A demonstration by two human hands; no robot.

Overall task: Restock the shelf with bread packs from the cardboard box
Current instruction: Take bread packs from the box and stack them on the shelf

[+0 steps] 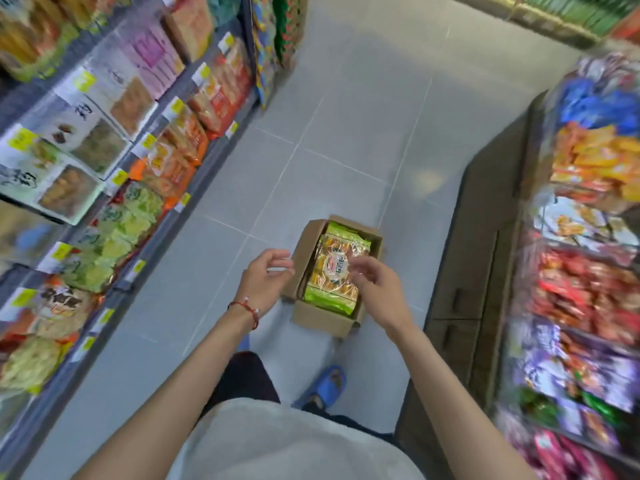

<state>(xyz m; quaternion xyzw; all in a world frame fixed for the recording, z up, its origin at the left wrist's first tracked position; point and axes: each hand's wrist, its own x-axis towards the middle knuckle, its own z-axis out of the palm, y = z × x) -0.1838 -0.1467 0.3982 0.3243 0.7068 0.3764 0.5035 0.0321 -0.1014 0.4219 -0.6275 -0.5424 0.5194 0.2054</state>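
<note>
Left hand [266, 277] and right hand [375, 284] out over the cardboard box [325, 322]; restocking was part done at most.
Head view: the box stood open on the tiled floor [346, 133], well apart from the shelf [152, 251] on the person's left. It was still stocked, with one bread pack [334, 271] lying flat on top and green wrappers showing beneath it. Similar green packs [114, 237] already stood on a lower tier of the shelf. No pack was in transit, so the box's contents remained to be moved. The left hand hung beside the box's left flap, its fingers loosely curled and apart, holding nothing. The right hand overlapped the top pack with fingers bent; blur hid whether they pinched the wrapper or were clear of it. Both forearms were extended forward and down.
</note>
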